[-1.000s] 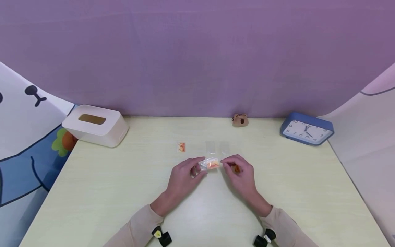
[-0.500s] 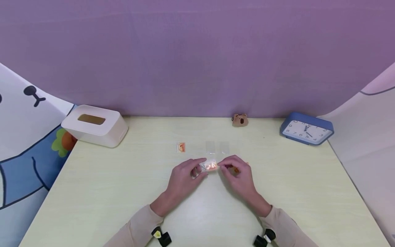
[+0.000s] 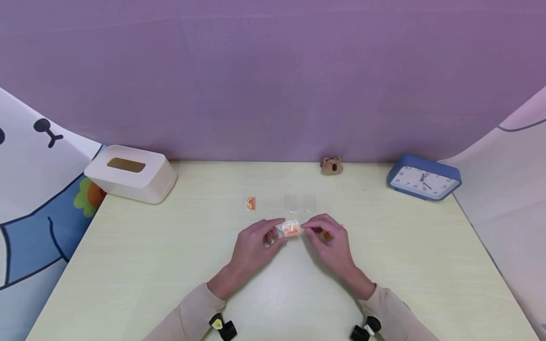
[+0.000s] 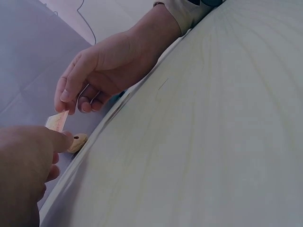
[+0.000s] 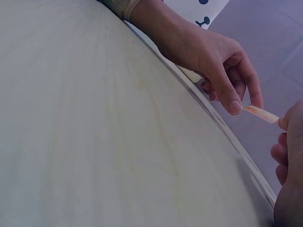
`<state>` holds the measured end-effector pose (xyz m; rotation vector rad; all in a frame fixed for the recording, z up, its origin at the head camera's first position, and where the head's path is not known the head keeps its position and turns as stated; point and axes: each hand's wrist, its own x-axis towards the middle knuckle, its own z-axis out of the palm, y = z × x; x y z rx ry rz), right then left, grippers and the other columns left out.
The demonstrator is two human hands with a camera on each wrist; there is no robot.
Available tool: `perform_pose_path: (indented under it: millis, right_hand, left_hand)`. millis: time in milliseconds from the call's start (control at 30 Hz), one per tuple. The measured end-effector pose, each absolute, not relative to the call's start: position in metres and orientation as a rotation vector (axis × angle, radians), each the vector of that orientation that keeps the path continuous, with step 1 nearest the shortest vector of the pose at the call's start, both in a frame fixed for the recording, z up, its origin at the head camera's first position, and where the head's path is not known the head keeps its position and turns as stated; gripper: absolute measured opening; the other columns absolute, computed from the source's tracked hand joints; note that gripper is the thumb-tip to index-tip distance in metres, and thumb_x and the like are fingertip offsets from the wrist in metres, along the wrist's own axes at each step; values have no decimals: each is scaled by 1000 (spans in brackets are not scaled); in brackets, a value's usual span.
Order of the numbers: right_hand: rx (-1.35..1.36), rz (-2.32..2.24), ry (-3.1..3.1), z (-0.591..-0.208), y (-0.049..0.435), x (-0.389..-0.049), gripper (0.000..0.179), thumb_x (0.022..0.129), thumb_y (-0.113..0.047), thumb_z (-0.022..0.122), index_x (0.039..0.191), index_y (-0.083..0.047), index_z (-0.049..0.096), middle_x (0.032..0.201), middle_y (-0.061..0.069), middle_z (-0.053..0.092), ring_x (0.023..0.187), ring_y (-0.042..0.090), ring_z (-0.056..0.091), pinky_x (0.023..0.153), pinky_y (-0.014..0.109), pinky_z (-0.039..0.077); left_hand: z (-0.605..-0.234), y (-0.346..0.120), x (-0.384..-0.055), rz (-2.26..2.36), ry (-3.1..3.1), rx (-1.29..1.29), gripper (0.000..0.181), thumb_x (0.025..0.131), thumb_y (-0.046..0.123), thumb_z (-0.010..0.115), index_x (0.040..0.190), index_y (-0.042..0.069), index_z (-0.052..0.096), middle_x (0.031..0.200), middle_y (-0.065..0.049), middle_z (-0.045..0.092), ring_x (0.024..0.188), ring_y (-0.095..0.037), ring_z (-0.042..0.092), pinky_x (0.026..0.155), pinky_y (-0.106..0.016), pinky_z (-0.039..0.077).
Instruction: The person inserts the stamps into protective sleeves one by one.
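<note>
Table [image 3: 273,293]: wrappers [image 3: 291,203] in head view only; left hand [image 3: 255,242], right hand [image 3: 334,242] apparently pinch packet [image 3: 289,228].

Numerals — 6 and 7 among them — mark the blue clock [image 3: 424,179].

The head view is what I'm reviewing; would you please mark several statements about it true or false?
1. The left hand pinches a small clear plastic packet with orange print. True.
2. The right hand touches the white rectangular box. False: that hand is at the packet's right end.
3. The blue-framed clock stands left of the box. False: it stands to the right.
4. A brown animal-head-shaped object lies near the far edge of the pale table. True.
</note>
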<state>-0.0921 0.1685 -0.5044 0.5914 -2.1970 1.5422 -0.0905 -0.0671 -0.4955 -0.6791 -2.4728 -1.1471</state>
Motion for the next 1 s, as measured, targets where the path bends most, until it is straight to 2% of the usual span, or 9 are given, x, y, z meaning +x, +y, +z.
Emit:
perform_pose_path:
  millis: [267, 1000]
  right_hand:
    - [556, 1550, -2248, -503, 168, -91, 22, 92, 12, 79, 101, -8, 84, 98, 7, 76, 80, 10, 64, 72, 23, 53]
    - [710, 1643, -2183, -505, 168, -92, 24, 94, 15, 75, 109, -1, 83, 102, 13, 74, 79, 10, 61, 67, 21, 54]
  left_hand:
    - [-498, -67, -91, -1139, -2461, -677, 46, 86, 14, 97, 128, 10, 81, 87, 3, 74, 70, -9, 66, 66, -24, 58]
    - [-500, -67, -92, -1115, -2387, -731, 46, 83, 9, 99, 126, 8, 82, 87, 2, 73, 71, -10, 68, 65, -23, 59]
